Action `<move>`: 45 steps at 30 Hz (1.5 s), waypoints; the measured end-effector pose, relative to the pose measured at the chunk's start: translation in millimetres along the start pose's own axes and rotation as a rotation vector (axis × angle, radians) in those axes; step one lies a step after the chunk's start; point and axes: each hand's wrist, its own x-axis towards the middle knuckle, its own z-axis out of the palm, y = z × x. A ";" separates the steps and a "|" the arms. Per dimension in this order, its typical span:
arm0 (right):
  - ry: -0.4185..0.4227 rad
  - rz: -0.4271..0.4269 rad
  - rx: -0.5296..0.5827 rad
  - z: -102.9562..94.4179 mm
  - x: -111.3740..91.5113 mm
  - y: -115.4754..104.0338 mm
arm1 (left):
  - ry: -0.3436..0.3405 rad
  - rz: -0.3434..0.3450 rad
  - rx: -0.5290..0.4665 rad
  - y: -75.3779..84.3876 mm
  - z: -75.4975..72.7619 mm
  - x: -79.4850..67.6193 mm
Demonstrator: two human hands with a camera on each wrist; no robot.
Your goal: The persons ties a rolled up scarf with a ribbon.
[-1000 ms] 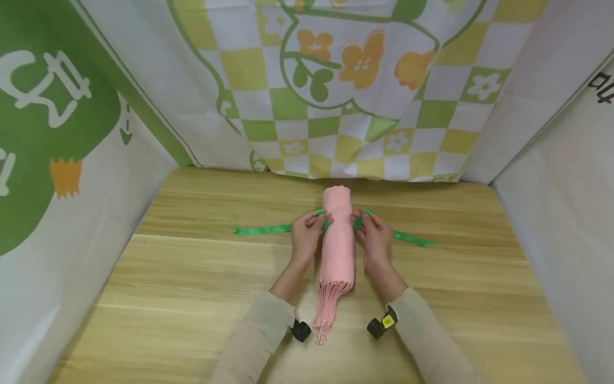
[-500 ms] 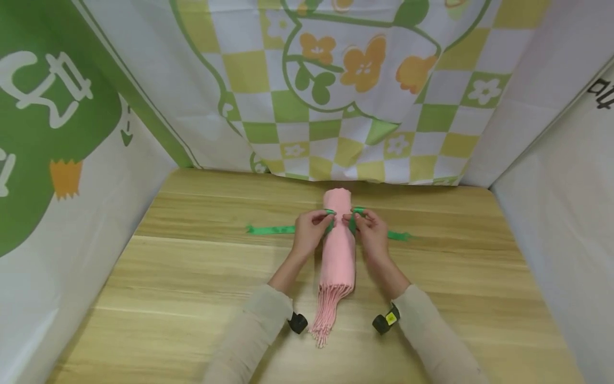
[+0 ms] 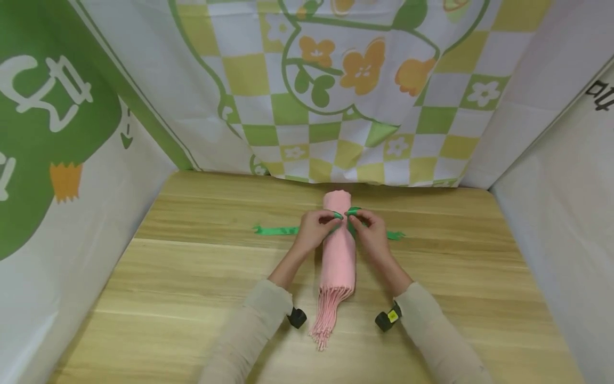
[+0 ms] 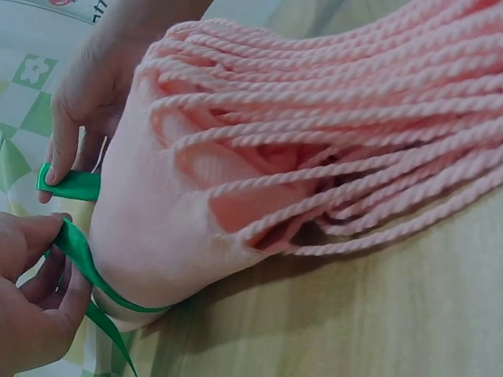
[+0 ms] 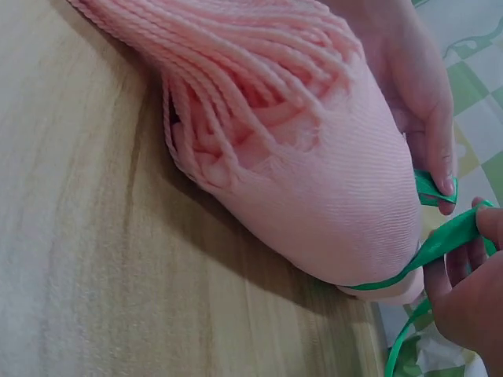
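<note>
Both hands have a pinch on the same green ribbon (image 3: 277, 231) here: left hand (image 3: 314, 229) has one loop of it between thumb and fingers, right hand (image 3: 373, 232) has another, and the fingertips almost meet over the top of the pink fringed roll (image 3: 338, 261), with just a sliver of a gap. From each pinch the ribbon drops down against the roll's sides, and its loose ends stick out left and right past the hands. The roll lies lengthwise around mid-width on the wooden table (image 3: 192, 298), plain end near the far edge, so not much room back there before the checkered cloth (image 3: 350, 106). Its fringe (image 3: 326, 314) trails toward the person, between the forearms, a bit nearer the black wrist camera on the left (image 3: 297, 318) than the one on the right (image 3: 385, 320). Sideways there's loads of elbow room: wood runs well out both ways before the left wall (image 3: 139, 160) and right wall (image 3: 566, 154).
</note>
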 end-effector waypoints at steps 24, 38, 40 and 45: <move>-0.104 -0.054 -0.201 -5.2 4.3 -13.6 | -0.160 0.063 0.100 8.5 -1.4 5.9; -0.064 -0.106 -0.156 -6.4 5.8 -10.9 | -0.087 0.096 0.124 9.4 0.3 7.4; -0.038 -0.077 -0.163 -7.4 4.6 -9.3 | -0.089 0.099 0.118 8.1 0.1 7.1; -0.029 0.055 -0.186 -8.0 1.8 -7.6 | -0.086 0.084 0.072 4.7 -0.4 7.1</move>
